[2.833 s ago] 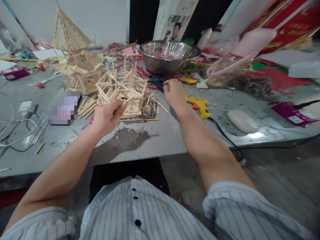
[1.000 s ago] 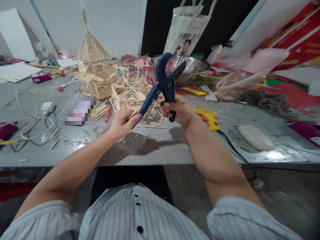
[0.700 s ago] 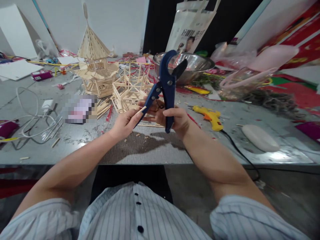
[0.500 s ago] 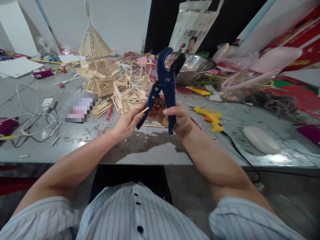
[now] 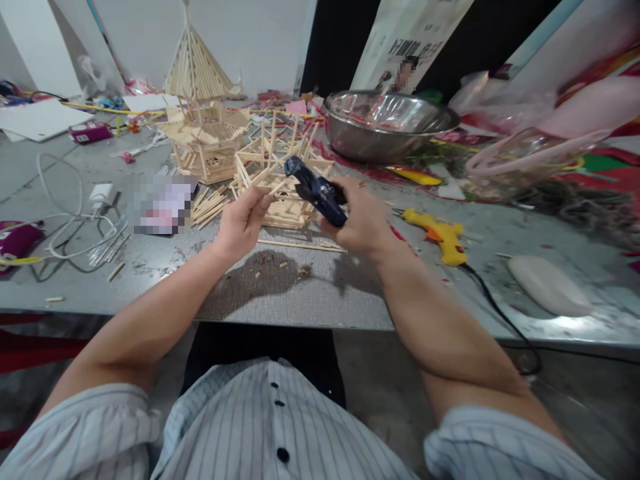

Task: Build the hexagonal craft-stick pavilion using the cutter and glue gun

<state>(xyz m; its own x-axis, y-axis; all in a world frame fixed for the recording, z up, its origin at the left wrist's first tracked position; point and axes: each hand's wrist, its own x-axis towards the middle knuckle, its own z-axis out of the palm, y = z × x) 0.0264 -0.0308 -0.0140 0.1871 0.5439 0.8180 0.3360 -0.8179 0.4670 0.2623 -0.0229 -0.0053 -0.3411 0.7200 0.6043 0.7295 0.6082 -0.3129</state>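
The left hand [image 5: 241, 223] has its grip pinched on a thin, pale wooden stick [image 5: 275, 190], apparently held so that the tip projects clear of the fingers. The right hand [image 5: 363, 217] has its grip wrapped around a dark blue hand cutter [image 5: 323, 193], its head angled towards that stick; contact between the two cannot be confirmed. An open, pale wooden stick framework [image 5: 290, 212] stands beyond the hands, set back from the front edge of the grey counter [image 5: 300, 307], which leaves working room. Loose pale sticks [image 5: 210, 208] lie left of the framework, and a yellow glue gun [image 5: 440, 233] lies right, presumably for short reach.
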